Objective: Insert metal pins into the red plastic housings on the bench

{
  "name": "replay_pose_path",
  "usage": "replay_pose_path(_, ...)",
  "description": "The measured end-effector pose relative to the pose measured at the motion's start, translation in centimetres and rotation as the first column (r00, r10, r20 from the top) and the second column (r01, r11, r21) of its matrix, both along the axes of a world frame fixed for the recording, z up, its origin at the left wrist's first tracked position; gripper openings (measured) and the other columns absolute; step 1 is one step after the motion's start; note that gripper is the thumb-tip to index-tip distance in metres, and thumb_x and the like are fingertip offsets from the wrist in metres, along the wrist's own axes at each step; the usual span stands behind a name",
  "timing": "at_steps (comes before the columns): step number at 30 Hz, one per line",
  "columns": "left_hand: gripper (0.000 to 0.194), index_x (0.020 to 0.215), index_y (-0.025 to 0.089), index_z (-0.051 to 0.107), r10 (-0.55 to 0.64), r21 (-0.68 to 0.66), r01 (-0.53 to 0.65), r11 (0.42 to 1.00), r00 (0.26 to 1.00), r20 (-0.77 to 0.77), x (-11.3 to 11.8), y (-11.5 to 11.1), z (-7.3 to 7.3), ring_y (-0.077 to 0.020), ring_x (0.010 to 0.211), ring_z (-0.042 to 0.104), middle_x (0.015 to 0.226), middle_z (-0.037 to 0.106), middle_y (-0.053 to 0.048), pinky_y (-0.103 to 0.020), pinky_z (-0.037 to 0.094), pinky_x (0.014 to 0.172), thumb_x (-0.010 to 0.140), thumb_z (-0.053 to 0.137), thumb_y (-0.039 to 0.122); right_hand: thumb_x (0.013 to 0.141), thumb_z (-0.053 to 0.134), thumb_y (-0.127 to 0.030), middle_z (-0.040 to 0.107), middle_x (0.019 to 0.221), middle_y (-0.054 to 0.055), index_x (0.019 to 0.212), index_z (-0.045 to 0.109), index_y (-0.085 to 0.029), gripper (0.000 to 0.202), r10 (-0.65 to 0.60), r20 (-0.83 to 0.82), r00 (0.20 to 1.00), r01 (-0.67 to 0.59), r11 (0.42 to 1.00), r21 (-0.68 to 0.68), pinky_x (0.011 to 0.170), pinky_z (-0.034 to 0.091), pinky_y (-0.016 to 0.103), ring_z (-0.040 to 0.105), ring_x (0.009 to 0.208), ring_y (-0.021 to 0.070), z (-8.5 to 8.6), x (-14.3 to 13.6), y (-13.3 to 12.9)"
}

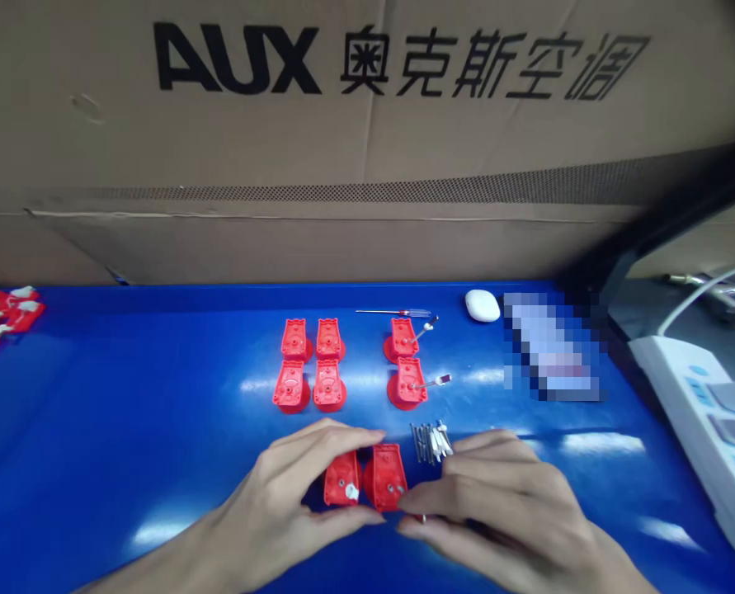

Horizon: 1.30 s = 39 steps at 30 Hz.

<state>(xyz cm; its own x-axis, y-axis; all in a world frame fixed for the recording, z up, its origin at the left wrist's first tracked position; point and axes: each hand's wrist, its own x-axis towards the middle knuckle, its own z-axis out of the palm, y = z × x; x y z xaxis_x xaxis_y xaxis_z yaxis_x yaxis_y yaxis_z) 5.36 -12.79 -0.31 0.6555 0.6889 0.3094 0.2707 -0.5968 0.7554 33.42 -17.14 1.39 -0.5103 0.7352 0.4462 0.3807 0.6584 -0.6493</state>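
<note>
My left hand [293,487] is curved around the left red plastic housing [342,478], thumb in front and fingers behind. A small white piece [352,492] sits in that housing. Beside it stands a second red housing [387,477], with small metal bits near its front. My right hand [497,503] is closed in a pinch at this housing's front right corner. A tiny pale tip [423,518] shows between its fingers; the rest is hidden. Just behind my right hand lie several thin metal pins [426,444], some with white ends.
Several red housings [328,384] stand behind, two on the right [408,381] with metal rods sticking out. Farther back lie a screwdriver [398,313] and a white rounded case [482,305]. Red parts [2,318] lie far left; a white device [694,412] stands right. Cardboard [318,247] backs the blue table.
</note>
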Motion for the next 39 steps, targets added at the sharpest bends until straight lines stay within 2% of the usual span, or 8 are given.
replay_pose_path(13,0.063,0.15,0.026,0.064,0.008,-0.019,-0.008,1.0,0.999,0.032,0.28,-0.09,0.06,-0.0251,0.114,0.08,0.131,0.08,-0.01,-0.036,0.069,0.098,0.094,0.09,0.035,0.107,0.072,-0.017,0.08,0.084,-0.002,0.121,0.075,-0.018,0.014,-0.018,0.0,1.0,0.018,0.997,0.074,0.062,0.048,0.033,0.071,0.061,0.0116,0.18,-0.29,-0.1)
replay_pose_path(17,0.06,0.149,0.024,0.064,-0.004,0.004,0.004,1.0,0.999,0.054,0.49,-0.18,0.13,-0.0237,0.115,0.08,0.134,0.08,-0.01,-0.035,0.068,0.1,0.095,0.09,0.029,0.109,0.069,-0.016,0.079,0.083,-0.001,0.119,0.075,-0.016,0.012,-0.017,0.005,1.0,0.017,0.996,0.09,0.061,0.048,0.032,0.07,0.059,0.0111,0.26,-0.37,0.02)
replay_pose_path(21,0.055,0.148,0.024,0.065,0.027,0.024,-0.028,0.999,0.998,0.055,0.64,-0.28,0.28,-0.0227,0.116,0.08,0.136,0.08,-0.009,-0.035,0.068,0.101,0.097,0.086,0.02,0.109,0.07,-0.016,0.079,0.081,-0.002,0.12,0.075,-0.018,0.012,-0.026,0.011,1.0,0.025,0.996,0.089,0.06,0.048,0.031,0.069,0.057,0.0112,0.2,-0.43,0.17)
replay_pose_path(28,0.055,0.146,0.023,0.066,0.049,0.031,-0.05,0.998,0.997,0.054,0.6,-0.2,0.37,-0.0222,0.119,0.079,0.138,0.08,-0.009,-0.033,0.066,0.106,0.095,0.088,0.023,0.107,0.071,-0.016,0.076,0.078,-0.004,0.121,0.075,-0.019,0.015,-0.034,0.004,0.999,0.033,0.996,0.085,0.059,0.048,0.031,0.066,0.056,0.0102,0.03,-0.4,0.03)
replay_pose_path(33,0.054,0.147,0.022,0.066,0.056,0.033,-0.058,0.998,0.997,0.05,0.76,-0.32,0.33,-0.0223,0.113,0.08,0.132,0.081,-0.009,-0.033,0.068,0.1,0.097,0.086,0.023,0.108,0.07,-0.016,0.073,0.077,-0.005,0.123,0.075,-0.019,0.015,-0.039,0.004,0.999,0.039,0.996,0.075,0.063,0.048,0.031,0.066,0.058,0.01,0.01,-0.29,-0.12)
replay_pose_path(39,0.057,0.148,0.024,0.065,0.053,-0.013,-0.052,0.999,0.998,0.035,0.83,-0.31,0.02,-0.0222,0.111,0.081,0.13,0.081,-0.008,-0.033,0.067,0.1,0.096,0.087,0.023,0.107,0.073,-0.018,0.077,0.081,-0.005,0.125,0.076,-0.02,0.018,-0.032,-0.086,0.996,0.035,0.999,0.029,0.068,0.052,0.031,0.07,0.062,0.0098,0.45,-0.51,0.15)
